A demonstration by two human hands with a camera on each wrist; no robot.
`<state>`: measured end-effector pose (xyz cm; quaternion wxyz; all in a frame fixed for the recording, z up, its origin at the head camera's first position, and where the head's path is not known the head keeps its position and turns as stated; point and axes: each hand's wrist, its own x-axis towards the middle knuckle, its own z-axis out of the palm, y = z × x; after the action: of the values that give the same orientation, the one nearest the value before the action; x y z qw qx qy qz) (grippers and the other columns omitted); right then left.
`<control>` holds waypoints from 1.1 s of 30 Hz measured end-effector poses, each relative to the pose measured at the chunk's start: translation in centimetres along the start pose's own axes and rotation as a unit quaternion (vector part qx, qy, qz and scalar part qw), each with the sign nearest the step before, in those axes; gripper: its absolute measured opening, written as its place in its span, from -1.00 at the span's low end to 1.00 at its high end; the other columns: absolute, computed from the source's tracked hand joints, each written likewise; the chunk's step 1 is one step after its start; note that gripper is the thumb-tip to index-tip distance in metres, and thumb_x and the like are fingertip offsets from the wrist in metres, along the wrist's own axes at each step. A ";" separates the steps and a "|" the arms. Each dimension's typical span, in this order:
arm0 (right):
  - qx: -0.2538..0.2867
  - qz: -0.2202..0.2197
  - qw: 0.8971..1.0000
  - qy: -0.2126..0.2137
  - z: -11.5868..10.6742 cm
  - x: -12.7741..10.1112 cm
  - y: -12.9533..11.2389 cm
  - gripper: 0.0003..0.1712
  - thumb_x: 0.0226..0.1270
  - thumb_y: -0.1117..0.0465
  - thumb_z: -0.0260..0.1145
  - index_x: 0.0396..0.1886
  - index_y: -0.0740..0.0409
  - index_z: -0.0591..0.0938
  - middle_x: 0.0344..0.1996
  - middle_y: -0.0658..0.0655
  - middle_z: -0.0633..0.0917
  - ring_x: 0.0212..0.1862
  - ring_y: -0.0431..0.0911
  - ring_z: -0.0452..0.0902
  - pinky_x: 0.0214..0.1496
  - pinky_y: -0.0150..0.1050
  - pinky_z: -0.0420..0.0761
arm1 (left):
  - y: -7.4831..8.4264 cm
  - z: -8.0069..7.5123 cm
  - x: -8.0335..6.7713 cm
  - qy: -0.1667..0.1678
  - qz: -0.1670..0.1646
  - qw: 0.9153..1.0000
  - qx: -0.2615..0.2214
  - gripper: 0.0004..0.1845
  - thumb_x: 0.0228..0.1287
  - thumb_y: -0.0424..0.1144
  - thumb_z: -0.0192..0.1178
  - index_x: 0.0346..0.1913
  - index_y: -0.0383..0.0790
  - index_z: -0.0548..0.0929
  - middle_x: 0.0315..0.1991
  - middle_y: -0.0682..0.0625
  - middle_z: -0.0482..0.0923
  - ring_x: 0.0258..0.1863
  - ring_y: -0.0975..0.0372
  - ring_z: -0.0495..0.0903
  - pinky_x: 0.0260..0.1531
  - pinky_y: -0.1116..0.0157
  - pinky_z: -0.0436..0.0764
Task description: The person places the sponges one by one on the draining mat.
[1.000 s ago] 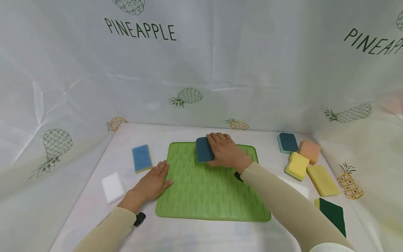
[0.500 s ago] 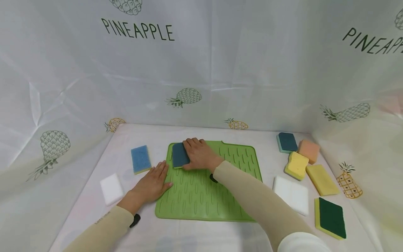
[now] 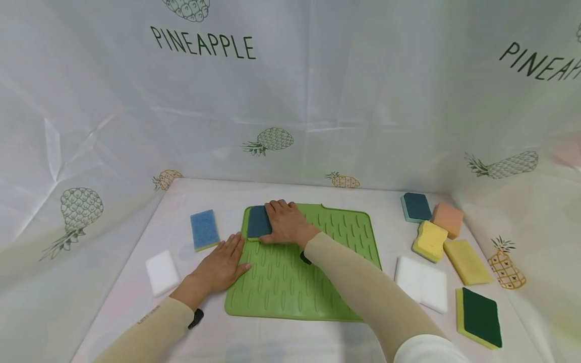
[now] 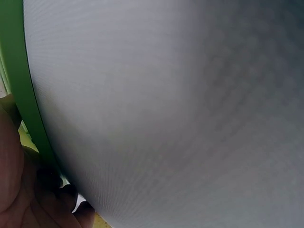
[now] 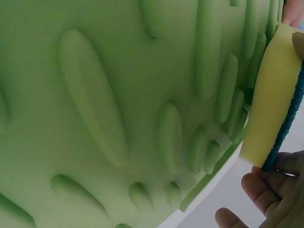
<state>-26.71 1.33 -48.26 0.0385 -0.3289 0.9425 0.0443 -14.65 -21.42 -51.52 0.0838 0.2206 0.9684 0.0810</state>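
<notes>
A green ribbed silicone mat [image 3: 290, 290] lies on the table in the head view. My right hand [image 3: 289, 224] holds a scouring sponge [image 3: 258, 221] near the mat's far left corner, dark blue side up. In the right wrist view the sponge's yellow foam [image 5: 273, 90] sits against the ribs, with the thumb at one end and fingertips at the other. My left hand [image 3: 221, 264] rests flat over the mat's left edge, fingers straight and thumb spread onto the mat. The left wrist view shows mostly tablecloth and part of that hand [image 4: 28, 190].
Left of the mat lie a blue sponge [image 3: 205, 230] and a white sponge [image 3: 163, 273]. On the right are a dark blue sponge [image 3: 416, 206], an orange one [image 3: 448, 220], yellow ones [image 3: 430, 241] [image 3: 467, 261], white pads [image 3: 421, 284] and a green-topped sponge [image 3: 481, 316].
My right hand has slid the sponge left across the mat, from near its upper middle to the far left corner, then barely moved. The left hand has stayed on the mat's left edge.
</notes>
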 end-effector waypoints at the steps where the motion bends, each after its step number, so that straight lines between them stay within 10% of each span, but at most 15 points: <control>1: 0.000 0.001 1.000 0.000 0.0 0.0 0.0 0.24 0.31 -0.63 0.15 0.69 0.13 0.20 0.58 0.15 0.36 0.56 0.05 0.31 0.51 0.08 0.46 | 0.0 0.0 0.0 0.000 0.000 1.000 -0.001 -0.15 0.67 0.11 0.04 0.64 -0.50 0.10 0.68 -0.39 -0.01 0.66 -0.23 0.05 0.58 -0.22 0.21; 33: 0.016 -0.008 0.999 0.033 -0.4 -1.3 1.2 0.26 0.32 -0.68 0.08 0.71 0.10 0.17 0.61 0.15 0.33 0.58 0.09 0.29 0.50 0.14 0.45 | 0.0 0.0 0.1 -0.020 -0.011 1.000 -0.007 -0.12 0.68 0.15 0.00 0.67 -0.47 0.04 0.70 -0.35 -0.09 0.69 -0.20 -0.02 0.63 -0.19 0.14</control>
<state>-26.50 3.02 -47.64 0.0129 -0.3369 0.9413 0.0177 -14.77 -21.34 -51.54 0.1056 0.2110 0.9683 0.0825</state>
